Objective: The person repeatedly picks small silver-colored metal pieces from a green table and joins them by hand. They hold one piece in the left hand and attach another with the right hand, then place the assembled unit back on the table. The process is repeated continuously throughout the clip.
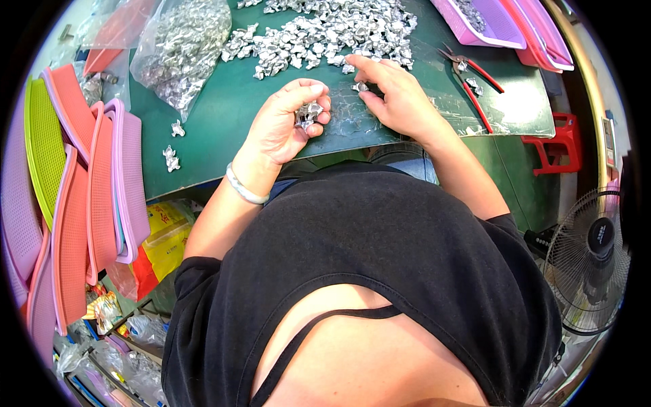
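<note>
Several small silvery metal castings (309,114) rest in my left hand (288,117), whose fingers curl up around them above the table's near edge. To its right, my right hand (397,95) hovers low over the table, thumb and forefinger spread around a single casting (361,87). Whether its fingertips touch that piece I cannot make out. Just beyond both hands spreads a large pile of the same castings (332,34). Two loose castings (171,159) lie apart on the left of the green table (203,146).
A clear bag of castings (182,57) stands at the back left. Stacked plastic baskets (102,197) crowd the left side. Red-handled pliers (471,85) lie on the right, below a purple basket (498,30). A red stool (559,146) and a fan (590,258) stand at right.
</note>
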`<state>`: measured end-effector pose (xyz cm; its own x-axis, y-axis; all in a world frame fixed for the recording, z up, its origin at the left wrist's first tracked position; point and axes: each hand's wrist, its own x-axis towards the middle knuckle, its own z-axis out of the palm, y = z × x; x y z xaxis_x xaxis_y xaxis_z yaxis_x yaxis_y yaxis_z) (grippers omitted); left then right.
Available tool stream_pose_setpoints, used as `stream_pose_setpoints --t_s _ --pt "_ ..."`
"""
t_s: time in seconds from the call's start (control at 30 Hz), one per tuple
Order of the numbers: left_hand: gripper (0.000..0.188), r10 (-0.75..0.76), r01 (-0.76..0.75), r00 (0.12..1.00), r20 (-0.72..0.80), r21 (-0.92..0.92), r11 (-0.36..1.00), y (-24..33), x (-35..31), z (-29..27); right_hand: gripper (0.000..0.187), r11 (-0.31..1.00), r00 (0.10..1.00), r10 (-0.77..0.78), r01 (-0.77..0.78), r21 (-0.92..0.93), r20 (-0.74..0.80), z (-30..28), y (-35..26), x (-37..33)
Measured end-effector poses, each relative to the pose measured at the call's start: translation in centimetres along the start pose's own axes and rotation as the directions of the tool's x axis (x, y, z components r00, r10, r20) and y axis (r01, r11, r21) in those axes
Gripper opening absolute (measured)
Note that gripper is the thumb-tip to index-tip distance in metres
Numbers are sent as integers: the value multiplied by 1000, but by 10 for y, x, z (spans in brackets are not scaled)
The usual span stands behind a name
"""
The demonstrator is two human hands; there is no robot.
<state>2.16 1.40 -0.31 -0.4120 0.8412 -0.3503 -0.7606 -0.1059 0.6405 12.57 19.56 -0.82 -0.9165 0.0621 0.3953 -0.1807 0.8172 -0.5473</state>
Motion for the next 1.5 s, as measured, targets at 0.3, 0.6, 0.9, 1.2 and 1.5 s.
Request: stream_pose_setpoints --t_s 0.3,0.6,0.9,1.2,1.5 --pt "14 -24 53 991 -133 220 974 1 -3 17 56 910 998 34 -9 415 -53 -5 -23 4" --pt "15 -6 29 995 -100 223 974 1 -2 13 50 970 995 8 17 241 -103 -3 -6 12" --pt "13 13 12 994 -109 220 975 3 -3 12 40 973 989 -140 129 -191 -46 8 6 13" --pt "9 33 -12 994 -104 201 979 2 -3 10 40 992 995 -98 98 -78 13 3 -1 12" --pt "8 53 -23 991 -127 234 972 2 -4 10 38 986 996 -92 91 -143 -3 7 0 12"
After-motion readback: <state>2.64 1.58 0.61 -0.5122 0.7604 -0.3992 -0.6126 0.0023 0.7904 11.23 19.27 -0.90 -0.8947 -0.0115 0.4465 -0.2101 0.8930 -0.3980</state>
